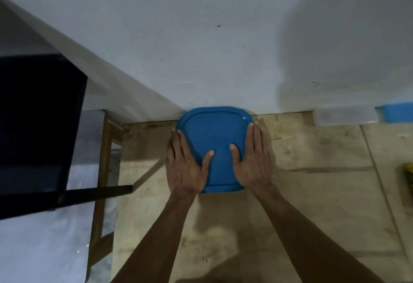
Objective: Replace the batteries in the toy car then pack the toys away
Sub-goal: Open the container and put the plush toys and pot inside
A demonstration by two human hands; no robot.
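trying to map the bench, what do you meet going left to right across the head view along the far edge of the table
Dark chair → left hand → blue lid → right hand → clear container → small blue container. Both hands press flat on the lid's sides.

Single head view, looking steeply down, close over wooden table (312, 193), facing wall (223, 36)

Open tabletop below, wall behind

The blue lid (212, 148) was backed against the white wall (223, 48) at frame centre; bare wooden table (312, 193) was left lower right, while a dark chair (38, 126) was set at left.
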